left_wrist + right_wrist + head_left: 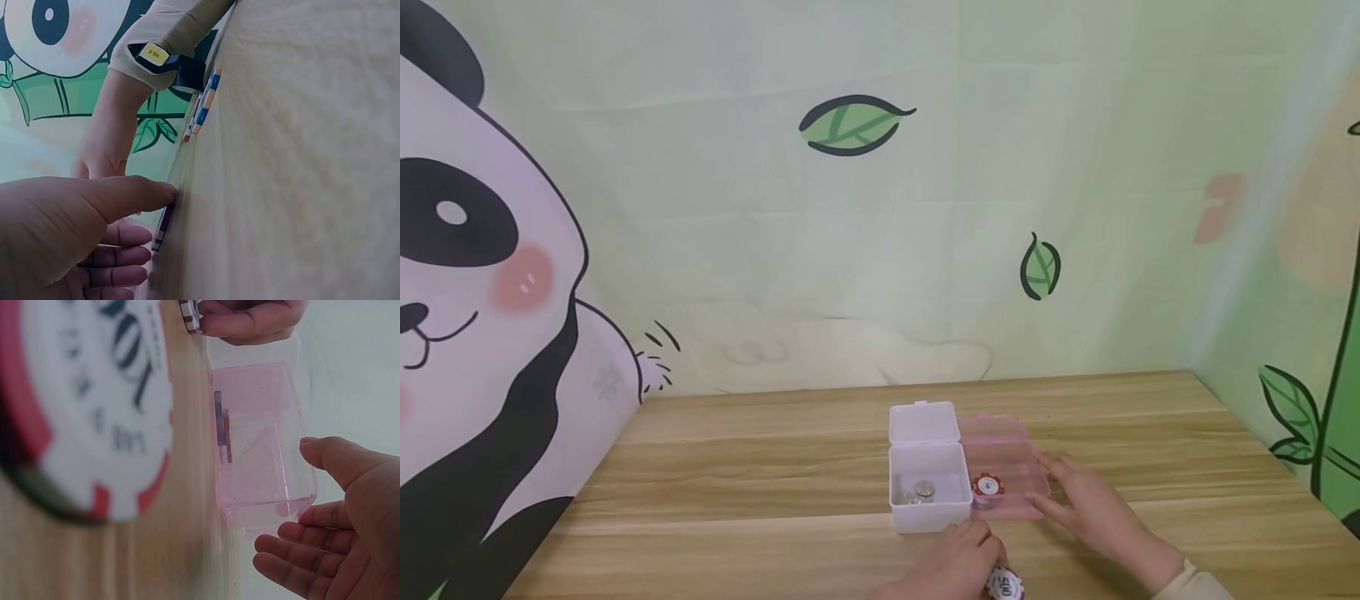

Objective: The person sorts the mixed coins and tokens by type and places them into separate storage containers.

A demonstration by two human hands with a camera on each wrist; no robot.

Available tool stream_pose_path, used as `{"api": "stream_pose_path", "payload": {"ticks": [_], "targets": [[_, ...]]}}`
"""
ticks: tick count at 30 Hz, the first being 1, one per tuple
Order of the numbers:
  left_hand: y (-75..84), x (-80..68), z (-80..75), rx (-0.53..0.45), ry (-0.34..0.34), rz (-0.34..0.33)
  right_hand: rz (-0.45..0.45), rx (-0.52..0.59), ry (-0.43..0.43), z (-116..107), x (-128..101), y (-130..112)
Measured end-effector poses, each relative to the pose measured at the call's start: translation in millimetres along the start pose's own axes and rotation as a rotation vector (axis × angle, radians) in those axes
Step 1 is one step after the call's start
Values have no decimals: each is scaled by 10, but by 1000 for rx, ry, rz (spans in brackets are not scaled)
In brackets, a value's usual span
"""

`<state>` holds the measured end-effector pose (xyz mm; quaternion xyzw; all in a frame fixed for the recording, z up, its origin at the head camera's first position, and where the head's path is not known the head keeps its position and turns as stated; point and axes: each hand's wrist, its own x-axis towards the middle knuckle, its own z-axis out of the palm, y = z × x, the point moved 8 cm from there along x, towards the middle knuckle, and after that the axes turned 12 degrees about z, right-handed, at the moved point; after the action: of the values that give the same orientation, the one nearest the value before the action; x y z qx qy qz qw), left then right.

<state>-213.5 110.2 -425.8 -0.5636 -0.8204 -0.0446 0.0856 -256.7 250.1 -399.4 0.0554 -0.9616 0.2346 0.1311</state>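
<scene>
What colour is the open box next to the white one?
Translucent pink box, seen clearest in the right wrist view.

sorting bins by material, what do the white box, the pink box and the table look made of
White box: seemingly translucent plastic, matte-frosted; the coins show dimly through its wall.
Pink box: likely clear tinted plastic, glossy; the table shows through it.
Table: wood or wood-look laminate, with visible grain stripes; which one cannot be told.

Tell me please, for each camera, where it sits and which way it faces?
Head: above, looking forward and down at the table, both hands showing.
Left wrist: low beside the table, facing the left hand; right forearm behind.
Right wrist: low over the table, facing the pink box and right hand.
Shared: the pink box, head and right-wrist views.
</scene>
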Motion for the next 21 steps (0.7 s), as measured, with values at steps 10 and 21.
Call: {"api": "stream_pose_path", "payload": {"ticks": [10,21], "targets": [[-5,17,44,29,-4,-9,14,2,-12,5,-3,14],[-9,14,92,50,23,10,17,8,-20,12,-2,12]]}}
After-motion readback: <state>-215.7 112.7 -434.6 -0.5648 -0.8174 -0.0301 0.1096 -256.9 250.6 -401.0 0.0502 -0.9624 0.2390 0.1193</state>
